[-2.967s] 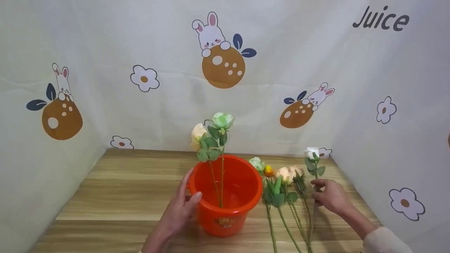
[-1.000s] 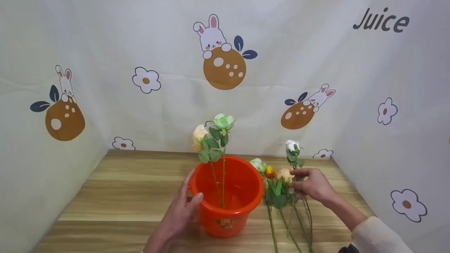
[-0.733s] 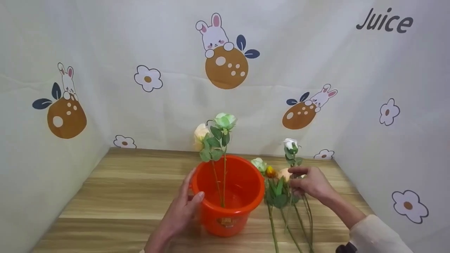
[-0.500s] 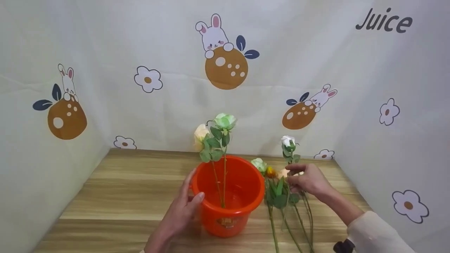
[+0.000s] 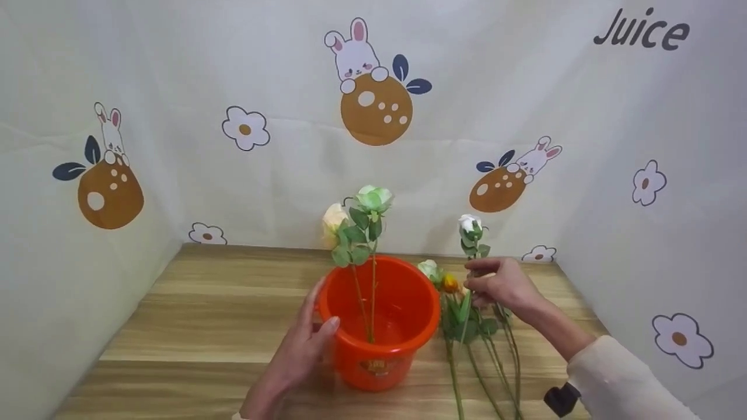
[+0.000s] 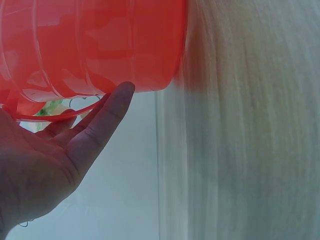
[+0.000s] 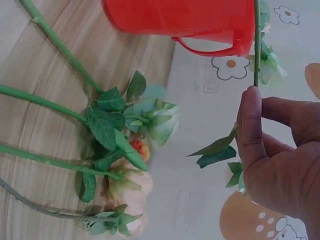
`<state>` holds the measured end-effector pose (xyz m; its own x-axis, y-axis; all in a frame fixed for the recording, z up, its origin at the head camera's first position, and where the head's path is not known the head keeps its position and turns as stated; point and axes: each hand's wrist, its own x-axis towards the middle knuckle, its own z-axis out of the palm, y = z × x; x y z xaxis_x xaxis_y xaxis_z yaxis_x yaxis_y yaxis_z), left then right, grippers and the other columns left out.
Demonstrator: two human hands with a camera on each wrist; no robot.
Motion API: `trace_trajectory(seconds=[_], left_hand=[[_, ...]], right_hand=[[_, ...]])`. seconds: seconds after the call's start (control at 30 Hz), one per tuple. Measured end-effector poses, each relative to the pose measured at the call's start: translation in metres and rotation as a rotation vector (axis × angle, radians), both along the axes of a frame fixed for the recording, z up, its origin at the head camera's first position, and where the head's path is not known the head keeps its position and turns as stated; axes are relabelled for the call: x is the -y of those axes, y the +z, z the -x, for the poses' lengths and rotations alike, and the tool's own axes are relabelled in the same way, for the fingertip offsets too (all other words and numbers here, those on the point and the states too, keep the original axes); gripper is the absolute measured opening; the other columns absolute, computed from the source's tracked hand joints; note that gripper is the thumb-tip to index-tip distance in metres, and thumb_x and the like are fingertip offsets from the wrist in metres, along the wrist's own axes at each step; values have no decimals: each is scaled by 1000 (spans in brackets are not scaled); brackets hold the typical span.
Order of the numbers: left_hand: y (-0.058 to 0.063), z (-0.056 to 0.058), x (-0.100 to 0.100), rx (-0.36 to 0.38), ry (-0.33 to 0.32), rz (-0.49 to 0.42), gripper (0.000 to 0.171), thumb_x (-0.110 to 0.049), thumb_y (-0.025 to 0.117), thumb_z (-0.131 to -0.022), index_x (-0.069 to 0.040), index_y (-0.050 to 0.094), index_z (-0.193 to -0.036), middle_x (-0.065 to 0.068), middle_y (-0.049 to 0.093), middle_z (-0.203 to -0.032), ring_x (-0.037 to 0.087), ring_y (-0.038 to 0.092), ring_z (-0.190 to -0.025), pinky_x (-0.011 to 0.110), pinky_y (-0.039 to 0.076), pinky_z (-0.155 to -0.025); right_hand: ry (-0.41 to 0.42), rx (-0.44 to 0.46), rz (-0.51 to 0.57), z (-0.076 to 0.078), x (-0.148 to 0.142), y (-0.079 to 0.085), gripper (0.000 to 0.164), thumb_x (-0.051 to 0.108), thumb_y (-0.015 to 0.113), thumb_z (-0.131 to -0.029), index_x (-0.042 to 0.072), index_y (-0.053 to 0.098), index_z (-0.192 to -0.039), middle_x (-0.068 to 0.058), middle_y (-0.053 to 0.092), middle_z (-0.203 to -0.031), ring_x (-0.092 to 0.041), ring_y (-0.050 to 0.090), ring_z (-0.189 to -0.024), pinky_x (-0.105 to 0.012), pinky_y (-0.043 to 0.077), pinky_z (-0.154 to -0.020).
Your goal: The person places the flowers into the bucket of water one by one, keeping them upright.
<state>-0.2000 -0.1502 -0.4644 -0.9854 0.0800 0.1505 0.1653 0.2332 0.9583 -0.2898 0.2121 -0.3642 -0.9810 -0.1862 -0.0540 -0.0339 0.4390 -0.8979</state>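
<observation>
My left hand point(image 5: 297, 353) holds a red plastic bucket point(image 5: 350, 370) by its left side, thumb by the rim and fingers along the outer wall, near the bucket's handle point(image 6: 55, 118). A pale green artificial rose point(image 5: 373, 199) and a cream one point(image 5: 334, 220) stand in the bucket, leaning on its back rim. My right hand point(image 5: 505, 287) pinches the stem point(image 7: 257, 55) of a white artificial rose point(image 5: 470, 224), held upright above the flowers right of the bucket. In the right wrist view, the white bloom is partly hidden by the hand.
Right of the bucket lie another pale green rose point(image 5: 430, 270), an orange tulip point(image 5: 450, 283) and peach roses point(image 7: 131, 186), stems toward the front edge. The wooden table point(image 5: 222, 326) is enclosed by a printed cloth point(image 5: 280, 175) at the back and sides.
My right hand has carried the white rose leftward and higher, from the right end of the lying flowers to above them, nearer the bucket. The left hand and bucket stay in place.
</observation>
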Motion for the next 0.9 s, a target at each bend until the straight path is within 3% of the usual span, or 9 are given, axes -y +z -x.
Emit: trace_trajectory(seconds=[0.17, 0.4, 0.63, 0.9], left_hand=[[0, 0, 0, -20, 7, 26, 74, -42, 57, -107, -38, 17, -169, 13, 35, -170, 40, 58, -134, 59, 58, -101], [-2, 1, 0, 9, 4, 14, 74, -42, 58, -107, -45, 16, -167, 8, 34, -171, 38, 58, -135, 59, 56, -105], [-2, 1, -1, -37, -6, 16, 73, -38, 56, -107, -45, 16, -167, 11, 31, -172, 40, 59, -134, 60, 55, -104], [0, -1, 0, 9, 12, 3, 73, -40, 58, -107, -51, 16, -165, 9, 28, -173, 39, 58, -135, 64, 52, -107]], right_hand=[[-8, 11, 67, 3, 8, 5, 49, 1, 72, -94, -14, 59, -139, -13, 68, -101, -11, 67, -64, -26, 64, -63], [-22, 13, 103, 5, 15, 10, 50, 3, 71, -97, -11, 58, -142, -15, 67, -105, -12, 68, -66, -25, 64, -67], [-55, -24, 125, 7, 24, 10, 50, 1, 68, -96, -12, 57, -143, -19, 69, -107, -12, 70, -67, -26, 65, -68], [-95, -43, 182, 10, 37, 10, 48, -1, 68, -96, -12, 56, -142, -15, 70, -99, -12, 71, -65, -27, 65, -66]])
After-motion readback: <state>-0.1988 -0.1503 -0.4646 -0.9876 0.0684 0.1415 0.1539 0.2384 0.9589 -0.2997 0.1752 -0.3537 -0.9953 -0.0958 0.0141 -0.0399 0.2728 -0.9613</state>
